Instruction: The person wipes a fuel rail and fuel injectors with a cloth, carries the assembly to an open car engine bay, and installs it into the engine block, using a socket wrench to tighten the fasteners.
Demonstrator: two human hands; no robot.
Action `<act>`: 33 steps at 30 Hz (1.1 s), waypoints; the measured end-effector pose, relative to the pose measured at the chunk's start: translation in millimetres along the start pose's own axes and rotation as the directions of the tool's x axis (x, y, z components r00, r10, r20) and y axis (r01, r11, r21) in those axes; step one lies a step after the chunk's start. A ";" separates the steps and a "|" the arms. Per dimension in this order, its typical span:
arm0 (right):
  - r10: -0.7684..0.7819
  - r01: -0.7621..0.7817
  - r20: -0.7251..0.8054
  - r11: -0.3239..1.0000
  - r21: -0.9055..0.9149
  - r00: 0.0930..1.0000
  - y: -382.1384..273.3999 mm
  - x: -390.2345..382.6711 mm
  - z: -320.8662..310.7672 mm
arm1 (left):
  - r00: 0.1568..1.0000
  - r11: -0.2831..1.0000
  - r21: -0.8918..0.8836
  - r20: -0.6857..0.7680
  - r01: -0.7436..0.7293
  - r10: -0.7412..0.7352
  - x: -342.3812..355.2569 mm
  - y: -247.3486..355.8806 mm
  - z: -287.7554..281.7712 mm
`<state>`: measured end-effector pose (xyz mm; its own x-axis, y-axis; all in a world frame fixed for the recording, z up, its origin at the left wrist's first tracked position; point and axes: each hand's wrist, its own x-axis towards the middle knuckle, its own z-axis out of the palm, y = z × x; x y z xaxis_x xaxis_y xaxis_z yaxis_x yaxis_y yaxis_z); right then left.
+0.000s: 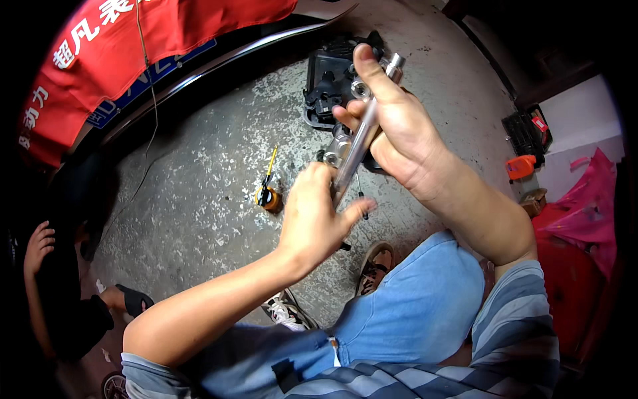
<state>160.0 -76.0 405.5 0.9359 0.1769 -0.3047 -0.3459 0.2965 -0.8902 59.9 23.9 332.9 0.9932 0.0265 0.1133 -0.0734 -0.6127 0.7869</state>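
Observation:
A long shiny metal bar (359, 141), smeared by motion, slants between my hands. Its upper end carries a short metal cylinder that looks like a socket (395, 64). My right hand (405, 133) is closed around the upper part, thumb pointing up and fingertips showing past the bar. Around the lower end is my left hand (309, 206), its thumb sticking out to the right; the grip itself is partly hidden. Behind the bar, round metal pieces (359, 89) show, with more (332, 157) beside my left fingers; I cannot make out whether they are joined to anything.
A black tray (312, 106) with dark parts lies ahead on the floor. Left of my hands stands an orange container (269, 199) with a yellow-tipped tool. A car bumper under a red cover (166, 46) is far left. Another person's hand (40, 247) shows at left; an orange jug (520, 167) stands right.

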 end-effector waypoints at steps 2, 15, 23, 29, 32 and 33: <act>0.005 -0.012 0.171 0.999 0.036 0.985 1.3 9.8 7.0 | 0.982 0.972 -0.140 0.009 0.187 -0.188 2.7 -9.2 -8.7; 0.165 0.645 0.657 0.123 -0.754 0.736 250.9 31.1 -147.3 | 0.766 0.724 -0.561 -0.228 0.401 -0.601 -86.6 -135.3 -106.7; 0.236 0.630 0.676 0.245 -0.737 0.698 346.4 19.0 -166.5 | 0.496 0.348 -0.727 -0.011 0.592 -0.868 -166.4 -198.3 -74.7; 0.417 -0.169 0.317 0.792 -0.587 0.852 312.5 63.9 -148.0 | 0.491 0.203 -0.805 0.123 0.557 -0.862 -166.0 -224.2 -41.6; 0.601 -0.573 0.395 0.795 -0.201 0.695 285.3 62.9 -101.4 | 0.514 0.197 -0.793 0.165 0.576 -0.842 -172.8 -227.8 -35.9; 0.602 -0.617 0.437 0.777 -0.126 0.668 283.3 63.2 -90.3 | 0.526 0.210 -0.780 0.173 0.589 -0.833 -173.6 -227.4 -37.2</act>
<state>127.3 -65.5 103.5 0.3880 0.7071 -0.5911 -0.8374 0.0026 -0.5465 -99.1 188.0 156.8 0.5988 0.3878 -0.7007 0.4991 0.5036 0.7052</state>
